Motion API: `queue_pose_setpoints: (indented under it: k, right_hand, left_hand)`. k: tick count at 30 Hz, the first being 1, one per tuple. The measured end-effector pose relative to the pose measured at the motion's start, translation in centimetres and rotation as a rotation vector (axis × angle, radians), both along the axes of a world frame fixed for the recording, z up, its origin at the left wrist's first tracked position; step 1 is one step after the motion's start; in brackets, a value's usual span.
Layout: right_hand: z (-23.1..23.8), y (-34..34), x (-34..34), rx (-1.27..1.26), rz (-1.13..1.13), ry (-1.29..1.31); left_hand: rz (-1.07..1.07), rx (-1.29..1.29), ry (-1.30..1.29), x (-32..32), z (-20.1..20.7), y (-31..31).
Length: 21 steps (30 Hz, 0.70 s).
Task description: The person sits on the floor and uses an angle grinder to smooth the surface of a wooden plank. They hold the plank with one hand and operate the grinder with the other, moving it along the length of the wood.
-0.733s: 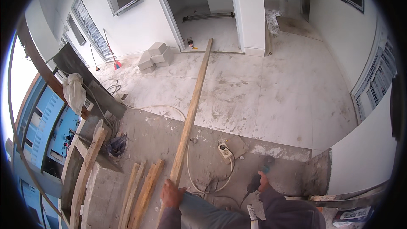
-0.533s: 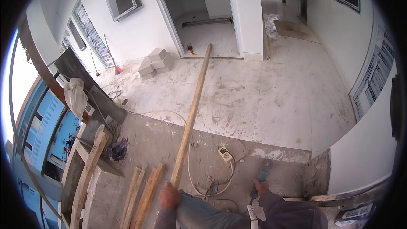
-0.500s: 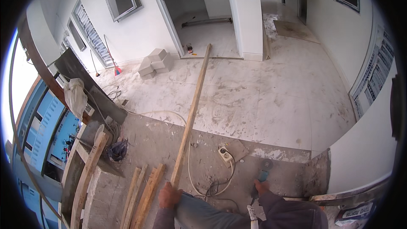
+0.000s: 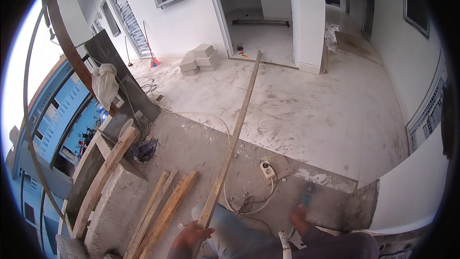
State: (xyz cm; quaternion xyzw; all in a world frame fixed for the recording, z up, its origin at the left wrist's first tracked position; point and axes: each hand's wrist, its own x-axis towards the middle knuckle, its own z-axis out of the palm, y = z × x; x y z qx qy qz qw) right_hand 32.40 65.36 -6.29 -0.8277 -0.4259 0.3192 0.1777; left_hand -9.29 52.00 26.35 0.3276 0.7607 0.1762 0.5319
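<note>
From the head camera, I see room chiefly to the right: white tiled floor [image 4: 306, 124] spreads from the long timber [image 4: 235, 141] to the white wall [image 4: 400, 52], its near edge meeting rough grey concrete [image 4: 191, 148]. On the left things are tighter, with short timber pieces [image 4: 170, 211] lying alongside and a raised concrete ledge [image 4: 108, 211] beyond them. The timber crosses that tile edge, long axis running away from the person and leaning a little rightward, far end toward the door frame [image 4: 218, 14] (whether it touches the sill there, I can't tell). Its near end lies beside the grey-blue trouser leg [image 4: 225, 228], where the left hand [image 4: 191, 236] has its fingers bent over the wood. The right hand [image 4: 299, 218], blurred, is wrapped round a teal angle grinder [image 4: 306, 196], near a white socket strip [image 4: 267, 169] on the concrete.
</note>
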Motion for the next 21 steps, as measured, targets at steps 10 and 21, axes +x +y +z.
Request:
queue_pose_setpoints:
  k: [10, 21]
  right_hand:
    - [16.1, 17.0, -22.9, -0.284, 0.025, 1.464]
    - [12.5, 24.4, -28.5, -0.369, 0.13, 1.46]
  left_hand:
    - [-0.11, -0.01, 0.462, 4.7, 8.0, -18.3]
    - [0.298, -0.242, 1.115, 7.6, 12.5, -40.0]
